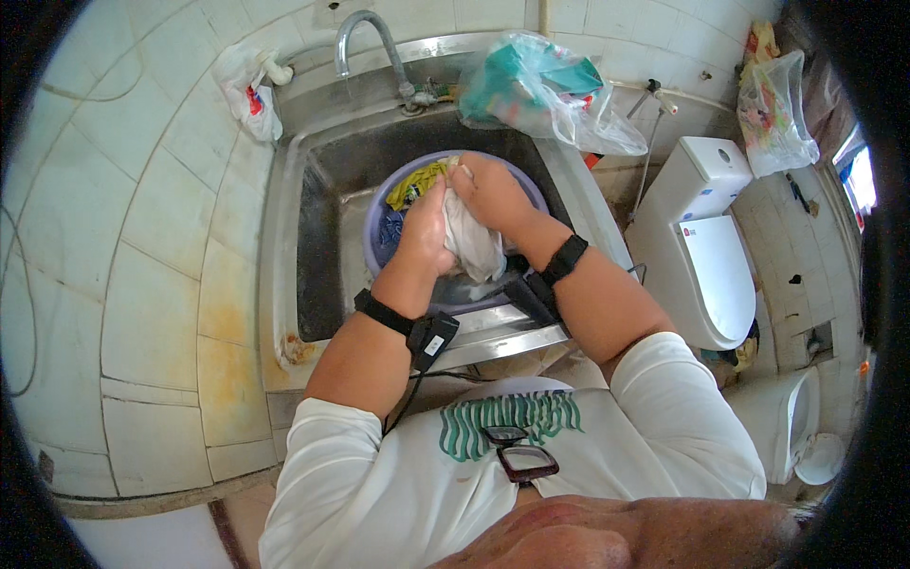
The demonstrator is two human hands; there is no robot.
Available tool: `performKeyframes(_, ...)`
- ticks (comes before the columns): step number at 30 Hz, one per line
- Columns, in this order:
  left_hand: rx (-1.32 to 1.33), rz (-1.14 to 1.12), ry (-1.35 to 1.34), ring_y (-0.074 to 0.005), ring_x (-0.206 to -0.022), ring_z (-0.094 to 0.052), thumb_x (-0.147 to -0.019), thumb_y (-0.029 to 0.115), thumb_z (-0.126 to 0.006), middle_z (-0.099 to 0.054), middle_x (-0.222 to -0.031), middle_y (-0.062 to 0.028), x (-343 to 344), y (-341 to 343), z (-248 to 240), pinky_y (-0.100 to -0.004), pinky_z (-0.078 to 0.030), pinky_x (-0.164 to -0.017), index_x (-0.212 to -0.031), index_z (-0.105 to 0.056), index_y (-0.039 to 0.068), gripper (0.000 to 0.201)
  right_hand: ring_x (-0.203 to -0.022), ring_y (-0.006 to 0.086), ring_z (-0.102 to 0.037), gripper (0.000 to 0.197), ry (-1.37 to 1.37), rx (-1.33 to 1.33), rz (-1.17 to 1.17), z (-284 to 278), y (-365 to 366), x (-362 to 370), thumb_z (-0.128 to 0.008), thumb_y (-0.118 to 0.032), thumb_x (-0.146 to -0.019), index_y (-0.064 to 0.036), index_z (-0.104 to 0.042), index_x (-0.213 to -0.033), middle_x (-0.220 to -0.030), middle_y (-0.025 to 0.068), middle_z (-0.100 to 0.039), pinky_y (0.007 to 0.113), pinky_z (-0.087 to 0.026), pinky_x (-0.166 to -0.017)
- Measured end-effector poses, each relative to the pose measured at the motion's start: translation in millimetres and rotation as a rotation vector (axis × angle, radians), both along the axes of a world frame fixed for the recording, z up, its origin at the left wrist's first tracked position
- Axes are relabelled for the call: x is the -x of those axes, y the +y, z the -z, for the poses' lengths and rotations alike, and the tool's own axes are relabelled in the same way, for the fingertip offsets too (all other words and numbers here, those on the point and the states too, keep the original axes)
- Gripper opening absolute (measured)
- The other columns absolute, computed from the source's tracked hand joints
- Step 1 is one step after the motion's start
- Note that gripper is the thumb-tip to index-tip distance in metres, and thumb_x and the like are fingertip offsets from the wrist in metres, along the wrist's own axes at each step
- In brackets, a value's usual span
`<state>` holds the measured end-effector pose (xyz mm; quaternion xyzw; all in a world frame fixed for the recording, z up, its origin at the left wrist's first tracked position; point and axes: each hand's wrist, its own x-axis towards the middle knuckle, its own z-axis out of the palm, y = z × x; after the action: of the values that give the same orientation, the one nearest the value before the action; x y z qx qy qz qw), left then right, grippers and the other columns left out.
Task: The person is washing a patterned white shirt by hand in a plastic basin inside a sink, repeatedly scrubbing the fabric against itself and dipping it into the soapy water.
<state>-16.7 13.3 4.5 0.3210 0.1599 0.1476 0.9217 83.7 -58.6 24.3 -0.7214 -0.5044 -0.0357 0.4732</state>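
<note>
Both my hands hold a wet white cloth (471,239) over a round purple basin (373,248). My left hand (426,230) is closed on the cloth's left side. My right hand (491,192) grips its upper part, close against the left. The cloth hangs in folds below my fingers, toward the basin's near side. Inside the basin, a yellow-green cloth (409,187) with dark marks lies at the far left, and a dark blue cloth (390,228) is just nearer. My hands and arms hide much of the basin's contents.
The basin stands in a metal sink (318,218) under a curved faucet (343,59). Plastic bags (540,90) lie on the sink's back right corner. A small bag (248,90) hangs on the left wall. A white toilet (718,275) stands to the right.
</note>
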Motion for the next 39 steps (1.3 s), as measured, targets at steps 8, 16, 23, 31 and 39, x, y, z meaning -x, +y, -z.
performKeyframes(8,-0.349,-0.085,-0.053,-0.0199,-0.091,-0.061,-0.08,0.01,-0.066,-0.063,-0.102,-0.0098,11.3,1.8,-21.5,-0.032,-0.049,-0.081,-0.11,-0.056,0.001,0.033,-0.064,0.0085,-0.05,0.029,0.671,-0.181,0.03,6.8,-4.4,-35.9,-0.058,-0.029,-0.088,-0.0043,-0.056,-0.073,-0.068,-0.0003,-0.054,0.029,-0.039,-0.055)
performKeyframes(16,-0.928,-0.586,0.267,-0.0109,-0.071,-0.055,-0.076,0.008,-0.069,-0.062,-0.084,-0.0045,25.0,37.2,-21.0,-0.0263,-0.044,-0.064,-0.091,-0.06,0.0,0.019,-0.069,0.0097,-0.053,0.014,1.072,-0.196,-0.249,-22.2,-22.5,-27.7,-0.066,-0.018,-0.081,-0.0058,-0.059,-0.083,-0.075,-0.0002,-0.057,0.026,-0.044,-0.063)
performKeyframes(23,-0.906,-0.824,0.24,-0.0126,-0.077,-0.056,-0.082,0.01,-0.061,-0.062,-0.09,-0.0078,28.0,41.6,-34.8,-0.0271,-0.045,-0.07,-0.099,-0.06,-0.005,0.022,-0.086,0.0145,-0.057,0.032,0.671,-0.044,-0.431,1.5,-14.0,-44.8,-0.073,-0.011,-0.072,-0.0021,-0.059,-0.099,-0.092,0.0048,-0.06,0.027,-0.045,-0.077)
performKeyframes(31,-0.882,-0.77,0.244,-0.0137,-0.079,-0.056,-0.087,0.011,-0.055,-0.061,-0.091,-0.0089,23.7,59.6,-14.8,-0.0268,-0.045,-0.071,-0.101,-0.057,-0.005,0.021,-0.074,0.0242,-0.056,0.035,0.088,0.188,0.131,19.8,-11.9,-43.0,-0.073,-0.015,-0.069,-0.0021,-0.058,-0.097,-0.084,0.0124,-0.061,0.031,-0.045,-0.07)
performKeyframes(39,-0.719,-0.734,0.215,-0.0148,-0.081,-0.057,-0.089,0.011,-0.052,-0.06,-0.092,-0.0092,23.2,50.9,-19.5,-0.0287,-0.046,-0.072,-0.102,-0.054,-0.003,0.019,-0.053,0.0222,-0.055,0.029,0.45,0.854,-0.255,-10.8,-17.1,-5.5,-0.068,-0.029,-0.074,-0.0011,-0.06,-0.071,-0.06,0.0106,-0.057,0.036,-0.044,-0.051)
